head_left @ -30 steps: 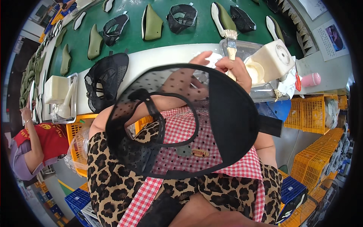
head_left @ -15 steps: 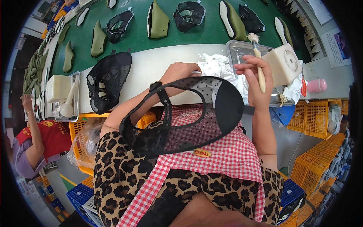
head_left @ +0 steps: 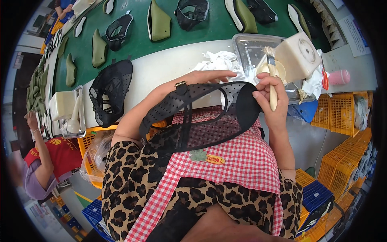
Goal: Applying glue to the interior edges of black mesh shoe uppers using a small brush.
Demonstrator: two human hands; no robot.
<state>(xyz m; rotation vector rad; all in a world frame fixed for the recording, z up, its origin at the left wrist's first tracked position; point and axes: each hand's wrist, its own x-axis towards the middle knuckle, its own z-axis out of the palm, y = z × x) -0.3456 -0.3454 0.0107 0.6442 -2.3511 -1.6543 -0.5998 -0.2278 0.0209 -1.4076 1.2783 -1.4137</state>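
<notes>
My left hand [head_left: 201, 80] holds a black perforated mesh shoe upper [head_left: 201, 117] flat over my lap, fingers spread across its top edge. My right hand [head_left: 269, 97] grips a pale-handled brush [head_left: 271, 82] upright, bristles pointing up, and its fingers also touch the upper's right end. Just behind the brush sits a metal tray [head_left: 250, 48] with a cream glue container [head_left: 297, 54] in it. A crumpled white cloth [head_left: 215, 62] lies on the white table edge beside the tray.
A green conveyor [head_left: 137, 44] carries olive soles and black uppers. Another black upper [head_left: 109, 97] lies at the left, next to a tray with a cream block [head_left: 66, 109]. A person in red [head_left: 48, 157] works at left. Orange crates [head_left: 342, 113] and blue crates stand at the right.
The upper has come down from in front of my face to lap height and turned flatter. My right hand has drawn the brush back from the tray toward the upper's right end.
</notes>
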